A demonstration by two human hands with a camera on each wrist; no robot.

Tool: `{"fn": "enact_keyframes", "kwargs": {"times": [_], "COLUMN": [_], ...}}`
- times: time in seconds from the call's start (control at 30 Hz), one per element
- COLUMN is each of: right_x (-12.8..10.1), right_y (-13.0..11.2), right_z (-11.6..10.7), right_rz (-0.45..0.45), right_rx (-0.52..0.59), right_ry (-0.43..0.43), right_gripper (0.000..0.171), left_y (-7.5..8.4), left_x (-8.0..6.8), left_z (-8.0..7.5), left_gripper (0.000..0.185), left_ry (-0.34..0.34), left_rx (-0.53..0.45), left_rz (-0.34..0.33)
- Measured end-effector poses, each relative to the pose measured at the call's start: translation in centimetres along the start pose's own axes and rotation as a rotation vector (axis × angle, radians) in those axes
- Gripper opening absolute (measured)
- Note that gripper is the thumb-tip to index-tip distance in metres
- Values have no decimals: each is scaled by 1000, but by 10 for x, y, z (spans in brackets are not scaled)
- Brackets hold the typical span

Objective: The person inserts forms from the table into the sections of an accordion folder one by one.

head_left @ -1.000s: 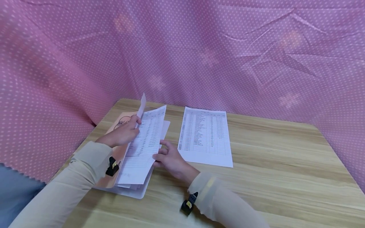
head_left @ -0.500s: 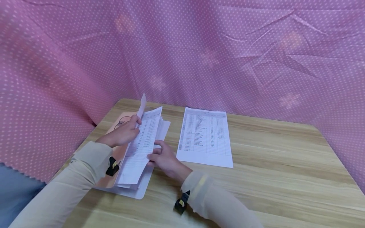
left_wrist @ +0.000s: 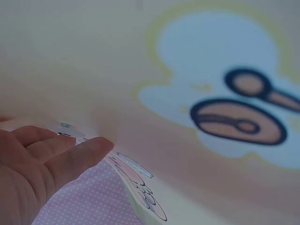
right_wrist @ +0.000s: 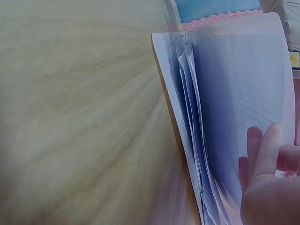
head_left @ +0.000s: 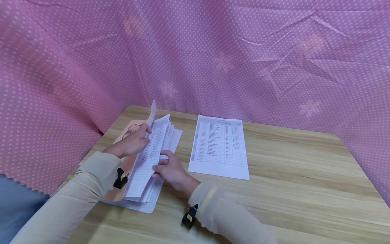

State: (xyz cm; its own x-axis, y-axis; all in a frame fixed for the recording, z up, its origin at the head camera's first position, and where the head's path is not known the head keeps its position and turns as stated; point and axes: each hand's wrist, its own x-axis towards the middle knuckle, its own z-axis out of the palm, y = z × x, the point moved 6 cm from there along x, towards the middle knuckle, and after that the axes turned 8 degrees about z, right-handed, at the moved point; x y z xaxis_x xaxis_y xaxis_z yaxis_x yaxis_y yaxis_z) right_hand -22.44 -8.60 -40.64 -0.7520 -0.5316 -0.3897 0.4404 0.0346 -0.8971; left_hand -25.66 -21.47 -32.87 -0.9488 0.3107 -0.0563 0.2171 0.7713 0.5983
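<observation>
An open folder [head_left: 142, 206] with an orange cartoon cover [head_left: 128, 130] lies at the table's left. A stack of printed sheets [head_left: 149, 159] stands tilted up out of it, fanned along the right edge. My left hand [head_left: 132, 142] holds the sheets near their top, thumb on the front; the left wrist view shows the left hand [left_wrist: 42, 159] against the cartoon cover [left_wrist: 225, 93]. My right hand [head_left: 170, 167] pinches the right edge of the sheets partway down. In the right wrist view the right hand [right_wrist: 267, 183] lies against the fanned sheets [right_wrist: 225, 103].
A single printed sheet [head_left: 219, 145] lies flat on the wooden table [head_left: 289, 176], right of the folder. Pink dotted cloth [head_left: 243, 61] hangs behind and on both sides. A small black wrist camera [head_left: 188, 217] hangs under my right sleeve.
My right hand has moved left and pushed the sheets' right edge up, so the stack stands steeper and fans out. The left hand has stayed in place.
</observation>
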Motion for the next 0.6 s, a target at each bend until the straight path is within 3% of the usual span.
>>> {"fn": "enact_keyframes", "kwargs": {"times": [0.33,0.6], "right_x": [3,4], "right_y": [1,1], "right_z": [9,17], "right_rz": [13,20], "right_rx": [-6,-28], "right_ry": [16,25], "right_gripper": [52,51], "left_y": [1,1], "left_x": [-1,-2], "left_z": [-1,-1], "left_gripper": [30,30], "left_ry": [16,20], "left_rx": [12,27], "left_rz": [30,14]}}
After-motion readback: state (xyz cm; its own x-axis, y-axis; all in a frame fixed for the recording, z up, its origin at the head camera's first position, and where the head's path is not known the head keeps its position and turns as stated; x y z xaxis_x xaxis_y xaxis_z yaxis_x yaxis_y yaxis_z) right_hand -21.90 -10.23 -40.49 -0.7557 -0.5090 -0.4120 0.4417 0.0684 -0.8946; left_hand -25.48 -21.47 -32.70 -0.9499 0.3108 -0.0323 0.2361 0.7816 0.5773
